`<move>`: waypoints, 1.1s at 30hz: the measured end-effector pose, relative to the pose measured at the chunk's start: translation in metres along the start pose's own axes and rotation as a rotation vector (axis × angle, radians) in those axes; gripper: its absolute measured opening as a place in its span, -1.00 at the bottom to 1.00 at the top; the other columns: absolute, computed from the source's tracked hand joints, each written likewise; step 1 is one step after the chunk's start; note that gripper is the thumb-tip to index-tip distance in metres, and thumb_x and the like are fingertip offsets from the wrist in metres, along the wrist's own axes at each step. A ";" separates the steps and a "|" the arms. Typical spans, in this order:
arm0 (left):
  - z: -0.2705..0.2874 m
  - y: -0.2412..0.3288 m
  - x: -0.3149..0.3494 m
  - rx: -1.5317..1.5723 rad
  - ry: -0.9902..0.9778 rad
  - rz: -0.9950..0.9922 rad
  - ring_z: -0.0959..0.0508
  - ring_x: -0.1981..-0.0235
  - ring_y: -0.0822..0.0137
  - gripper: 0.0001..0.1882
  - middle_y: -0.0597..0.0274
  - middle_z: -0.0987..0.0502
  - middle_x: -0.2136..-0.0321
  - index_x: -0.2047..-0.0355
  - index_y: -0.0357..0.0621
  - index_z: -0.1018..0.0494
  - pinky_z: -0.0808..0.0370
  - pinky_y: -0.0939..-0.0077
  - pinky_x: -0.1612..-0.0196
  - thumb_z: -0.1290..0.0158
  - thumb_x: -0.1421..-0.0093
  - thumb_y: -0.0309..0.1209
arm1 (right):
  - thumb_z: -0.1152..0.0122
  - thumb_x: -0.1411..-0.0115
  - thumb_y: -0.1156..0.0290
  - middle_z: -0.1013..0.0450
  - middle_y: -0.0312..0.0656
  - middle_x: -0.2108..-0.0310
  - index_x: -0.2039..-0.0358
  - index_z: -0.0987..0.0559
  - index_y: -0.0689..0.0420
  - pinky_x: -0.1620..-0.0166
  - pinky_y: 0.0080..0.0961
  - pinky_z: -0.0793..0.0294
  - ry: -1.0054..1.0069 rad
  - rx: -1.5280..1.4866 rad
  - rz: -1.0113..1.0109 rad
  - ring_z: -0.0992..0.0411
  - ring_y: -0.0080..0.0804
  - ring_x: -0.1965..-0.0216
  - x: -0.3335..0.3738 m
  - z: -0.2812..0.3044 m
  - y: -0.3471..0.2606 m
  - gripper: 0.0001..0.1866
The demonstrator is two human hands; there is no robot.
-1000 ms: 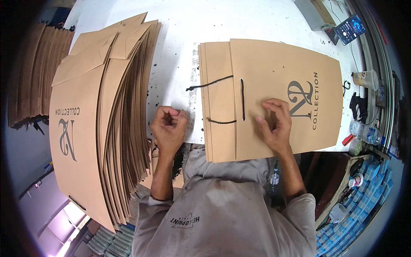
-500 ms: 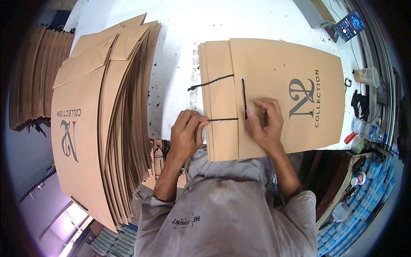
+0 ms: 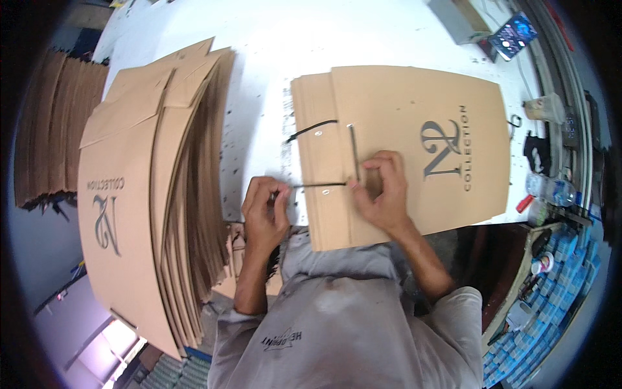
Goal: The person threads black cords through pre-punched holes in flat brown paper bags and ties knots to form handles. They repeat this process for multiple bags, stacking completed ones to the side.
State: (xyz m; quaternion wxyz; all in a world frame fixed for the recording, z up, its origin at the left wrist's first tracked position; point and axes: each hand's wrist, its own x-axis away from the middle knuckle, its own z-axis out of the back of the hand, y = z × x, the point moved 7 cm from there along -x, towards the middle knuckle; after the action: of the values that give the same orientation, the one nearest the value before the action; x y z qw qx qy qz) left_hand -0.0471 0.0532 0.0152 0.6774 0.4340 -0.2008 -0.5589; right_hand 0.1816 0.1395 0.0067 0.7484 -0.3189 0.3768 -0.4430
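A flat brown paper bag (image 3: 402,97) with dark print lies on top of several others, whose edges show on its left. Pinched between thumb and forefinger of my left hand (image 3: 262,211) is the end of a black cord (image 3: 317,185), pulled out straight leftward past the edge of the bags. My right hand (image 3: 385,194) rests on the top bag, its thumb at the bag's left edge where the cord emerges and its fingers curled apart from the thumb. Another black cord (image 3: 353,152) lies along the top bag, partly behind the thumb. Farther up, a loose cord (image 3: 311,129) crosses the lower bags.
At left stands a thick stack of brown paper bags (image 3: 123,155), with more brown stacked paper (image 3: 58,129) behind. A phone (image 3: 514,37), a plastic cup (image 3: 545,108) and a clear bottle (image 3: 560,190) line the right side of the white table (image 3: 259,78).
My left hand has drawn left with the cord end, past the bags' edge. My right thumb has shifted down to where that cord emerges. The whole view has shifted slightly.
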 end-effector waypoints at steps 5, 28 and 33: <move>-0.030 0.044 -0.005 0.343 -0.169 -0.093 -0.49 0.43 0.39 -0.88 0.19 -0.51 0.41 0.22 -0.31 -0.54 -0.41 0.59 0.37 -0.18 -0.22 -0.63 | -0.33 -0.07 0.70 -0.57 -0.01 0.14 0.05 -0.61 0.29 0.09 -0.28 -0.56 -0.099 -0.243 0.302 -0.54 -0.09 0.18 0.010 -0.008 -0.060 -0.63; -0.077 0.026 -0.009 0.350 -0.115 0.010 -0.53 0.26 0.35 -0.82 0.05 -0.55 0.29 0.38 -0.24 -0.29 -0.52 0.50 0.14 -0.04 -0.35 -0.64 | -0.18 -0.26 0.57 -0.46 0.02 0.25 0.23 -0.60 0.31 0.06 -0.23 -0.45 -0.391 -0.330 -0.123 -0.45 -0.04 0.11 -0.001 -0.022 0.003 -0.89; -0.075 0.018 -0.008 0.433 -0.107 0.189 -0.57 0.25 0.36 -0.89 0.03 -0.58 0.26 0.20 -0.38 -0.51 -0.53 0.58 0.17 -0.13 -0.28 -0.72 | -0.24 -0.22 0.55 -0.53 0.03 0.33 0.32 -0.61 0.31 0.15 -0.21 -0.47 -0.267 -0.419 -0.226 -0.51 -0.03 0.23 0.000 -0.022 0.019 -0.92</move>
State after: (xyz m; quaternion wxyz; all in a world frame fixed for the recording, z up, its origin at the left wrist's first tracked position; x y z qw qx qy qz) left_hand 0.0178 0.0874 -0.0089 0.6065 0.5181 -0.3912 -0.4590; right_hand 0.1709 0.1445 -0.0200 0.6551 -0.5624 0.3201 -0.3900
